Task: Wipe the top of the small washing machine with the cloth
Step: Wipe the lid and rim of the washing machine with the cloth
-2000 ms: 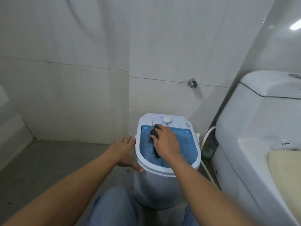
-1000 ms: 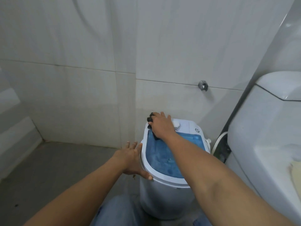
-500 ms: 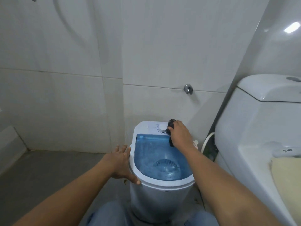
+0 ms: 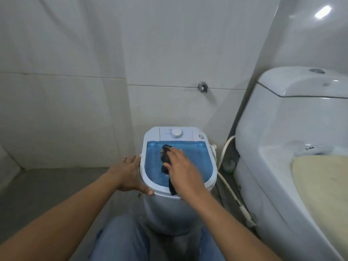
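The small white washing machine (image 4: 150, 185) stands on the floor in front of me, with a blue see-through lid (image 4: 195, 162) and a white dial (image 4: 176, 133) on its back panel. My right hand (image 4: 183, 166) lies on the middle of the lid and presses a dark cloth (image 4: 165, 159) against it; the cloth sticks out to the left of my fingers and hangs down past the front rim. My left hand (image 4: 130, 172) grips the machine's left rim, thumb on the front edge.
A white toilet (image 4: 286, 140) with a cream seat cover (image 4: 323, 185) fills the right side. A white hose (image 4: 227, 178) runs down between the toilet and the machine. Tiled walls stand behind, with a metal wall fitting (image 4: 203, 87). My jeans-clad knees (image 4: 120, 242) are below.
My right hand has drawn the cloth back from the rear control panel, near the dial, onto the middle of the blue lid. My left hand has stayed on the left rim.
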Tool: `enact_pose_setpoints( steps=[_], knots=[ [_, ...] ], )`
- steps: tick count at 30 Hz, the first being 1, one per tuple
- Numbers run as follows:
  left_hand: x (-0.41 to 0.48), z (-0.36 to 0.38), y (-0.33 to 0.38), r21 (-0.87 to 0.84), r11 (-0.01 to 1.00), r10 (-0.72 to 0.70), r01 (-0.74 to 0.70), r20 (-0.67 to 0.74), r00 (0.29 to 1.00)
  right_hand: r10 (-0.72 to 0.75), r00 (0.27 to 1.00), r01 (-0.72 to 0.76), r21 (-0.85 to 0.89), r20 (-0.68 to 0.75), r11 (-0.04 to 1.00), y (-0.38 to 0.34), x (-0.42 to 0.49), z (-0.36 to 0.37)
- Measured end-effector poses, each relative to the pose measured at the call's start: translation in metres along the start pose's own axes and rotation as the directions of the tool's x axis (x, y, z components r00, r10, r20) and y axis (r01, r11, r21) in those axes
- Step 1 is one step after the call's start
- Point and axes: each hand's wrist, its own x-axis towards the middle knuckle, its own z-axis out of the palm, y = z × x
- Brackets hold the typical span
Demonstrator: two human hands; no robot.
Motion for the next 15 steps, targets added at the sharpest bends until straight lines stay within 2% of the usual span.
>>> enact_pose_setpoints(
  steps=[3, 9, 12, 15],
  knots=[
    [0.004, 0.007, -0.007, -0.009, 1.000, 0.030, -0.030, -0.046, 0.999, -0.089, 0.995, 0.094, -0.147, 0.039, 0.985, -0.018, -0.028, 0.038],
    [0.005, 0.007, -0.011, -0.004, 1.000, 0.029, -0.029, -0.028, 0.999, -0.042, 0.989, 0.013, -0.201, -0.138, 0.980, 0.024, -0.055, 0.038],
    [0.003, 0.004, -0.008, -0.006, 1.000, 0.017, -0.017, -0.021, 1.000, -0.001, 0.951, -0.044, -0.137, -0.308, 0.990, 0.056, -0.063, 0.028],
    [0.002, 0.007, -0.005, -0.045, 0.999, 0.002, -0.003, -0.017, 1.000, 0.143, 0.874, -0.131, 0.060, -0.464, 0.990, 0.080, -0.060, 0.020]
  ],
)
